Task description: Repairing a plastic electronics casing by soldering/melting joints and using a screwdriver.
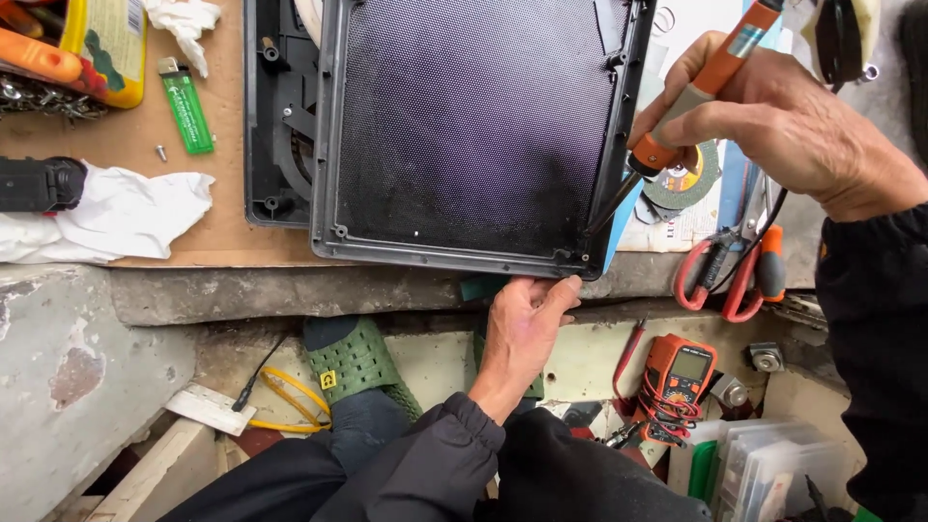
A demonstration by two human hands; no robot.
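A grey plastic cover with a dark mesh panel (474,126) lies on the workbench, on top of a black casing (275,126). My right hand (773,121) grips an orange and grey screwdriver (691,97). Its tip rests at the cover's lower right corner (585,253). My left hand (527,324) comes up from below, and its fingers hold the cover's front edge near that same corner.
A white rag (126,213), green lighter (186,108), a loose screw (160,152) and a yellow box of hardware (97,48) lie left. Red-handled scissors (715,275) sit right. Below the bench are an orange multimeter (679,377), clear plastic boxes (773,464) and my green shoe (358,362).
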